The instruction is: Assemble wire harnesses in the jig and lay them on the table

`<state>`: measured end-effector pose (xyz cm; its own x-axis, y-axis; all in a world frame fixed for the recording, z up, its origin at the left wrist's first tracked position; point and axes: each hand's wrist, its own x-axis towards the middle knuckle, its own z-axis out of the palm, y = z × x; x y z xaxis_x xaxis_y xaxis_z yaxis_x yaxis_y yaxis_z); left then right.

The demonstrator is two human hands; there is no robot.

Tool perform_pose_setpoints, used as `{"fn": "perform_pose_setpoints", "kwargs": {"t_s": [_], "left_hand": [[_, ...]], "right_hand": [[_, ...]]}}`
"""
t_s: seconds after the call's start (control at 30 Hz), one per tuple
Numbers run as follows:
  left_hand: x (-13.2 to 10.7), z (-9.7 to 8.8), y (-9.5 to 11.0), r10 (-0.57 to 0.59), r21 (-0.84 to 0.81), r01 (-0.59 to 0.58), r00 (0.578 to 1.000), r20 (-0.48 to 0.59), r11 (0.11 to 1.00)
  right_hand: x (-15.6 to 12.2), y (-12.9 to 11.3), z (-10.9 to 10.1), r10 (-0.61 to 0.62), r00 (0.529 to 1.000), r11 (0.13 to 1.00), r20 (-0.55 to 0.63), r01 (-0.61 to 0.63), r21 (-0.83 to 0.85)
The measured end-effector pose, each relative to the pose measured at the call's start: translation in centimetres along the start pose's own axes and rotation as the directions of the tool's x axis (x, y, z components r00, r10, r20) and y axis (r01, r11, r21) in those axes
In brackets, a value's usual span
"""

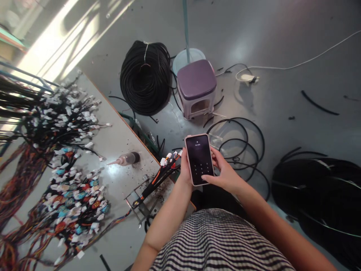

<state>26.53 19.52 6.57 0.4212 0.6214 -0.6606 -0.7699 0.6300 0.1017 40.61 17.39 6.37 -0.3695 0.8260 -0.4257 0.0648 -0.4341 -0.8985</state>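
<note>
A smartphone (200, 160) in a pale pink case is held upright in front of my body, its dark screen showing a number keypad. My left hand (185, 167) grips its left edge. Along the right edge, my right hand (221, 169) also holds the phone, with the thumb over the lower keys. Just left of my left hand, a wire harness (158, 177) with white connectors lies across a small metal frame (141, 201) on the table's edge. Farther left on the table lies a squeeze bottle (125, 159) with a long pointed nozzle.
Bundles of wires with white connectors (64, 113) cover the left of the table (113, 210). A purple-topped stool (196, 79) stands ahead beside a large coil of black tubing (145, 79). Loose black tubing (255, 150) and a white power cord (282, 68) lie on the floor. More black coils (318, 195) sit right.
</note>
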Motion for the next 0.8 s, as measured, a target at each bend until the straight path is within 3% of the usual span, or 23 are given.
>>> {"fn": "perform_pose_setpoints", "kwargs": {"t_s": [0.2,0.37,0.8], "left_hand": [[-0.02,-0.10,0.11,0.011,-0.007,-0.011,1.000,-0.019,1.000],[-0.06,0.18,0.29,-0.005,-0.027,0.005,1.000,0.000,1.000],[0.46,-0.54,-0.04,-0.012,-0.022,0.013,0.999,0.036,1.000]], "right_hand": [[0.31,0.49,-0.20,-0.053,0.998,0.998,-0.023,0.053,-0.023],[0.49,0.54,-0.81,-0.109,0.994,0.994,0.028,0.109,0.023],[0.93,1.02,-0.65,-0.090,0.995,0.986,-0.048,0.096,0.139]]}}
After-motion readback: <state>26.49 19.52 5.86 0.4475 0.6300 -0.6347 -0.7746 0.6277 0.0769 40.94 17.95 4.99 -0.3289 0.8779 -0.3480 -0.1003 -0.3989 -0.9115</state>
